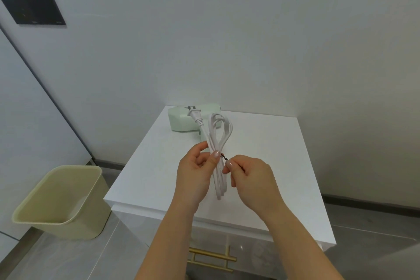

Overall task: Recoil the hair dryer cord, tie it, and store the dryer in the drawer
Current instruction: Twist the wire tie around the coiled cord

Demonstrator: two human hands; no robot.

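White cord coiled in long loops, black tie at middle, pale green dryer lying on cabinet top

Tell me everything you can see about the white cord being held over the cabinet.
The cord is white and smooth, seemingly plastic-coated, and folded into a long bundle of several loops held roughly upright above the cabinet top. Its two-prong plug, with a ribbed collar, sticks up at the upper left. A thin dark tie circles the middle. The left hand grips the bundle there, thumb across it; the right hand pinches the tie. Where it joins the pale green hair dryer is hidden.
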